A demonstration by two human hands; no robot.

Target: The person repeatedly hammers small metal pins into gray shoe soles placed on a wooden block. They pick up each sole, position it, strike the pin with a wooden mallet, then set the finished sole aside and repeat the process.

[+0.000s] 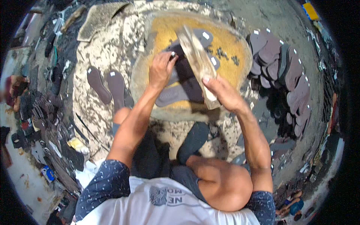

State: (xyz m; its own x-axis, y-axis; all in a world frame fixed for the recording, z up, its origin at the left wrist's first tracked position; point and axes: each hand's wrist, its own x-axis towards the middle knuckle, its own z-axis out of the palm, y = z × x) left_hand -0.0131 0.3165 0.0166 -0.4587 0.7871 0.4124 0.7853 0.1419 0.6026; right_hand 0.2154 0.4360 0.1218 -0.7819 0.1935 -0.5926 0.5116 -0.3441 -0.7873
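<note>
While the person sits with bare knees drawn up before a round, worn block (pixel 232 41) whose top is stained yellow and rimmed in grey, both hands work over it in the head view. On the block lies a loose stack of flat rubber soles (pixel 183 88), dark grey and brown, oval-ended, some bearing small white tags. The left hand (pixel 162 69) is curled, its fingertips pinched on a small metal punch (pixel 173 54) that stands on the soles near the block's middle. The right hand (pixel 224 93) is wrapped tight around the near end of a long, flat wooden bat (pixel 197 58), pale and rough-grained, which slants up and away across the soles toward the far rim. Small dark punched bits (pixel 225 56) are scattered on the yellow surface right of the bat. Left of the block, two brown soles (pixel 107 85) lie side by side on cracked, flaking ground. A heap of purplish-brown soles (pixel 283 63) with white tags fans out well to the right. A coarse mat (pixel 99 18) lies at the upper left, and dark scraps and sandal straps (pixel 39 107) clutter the far left.
</note>
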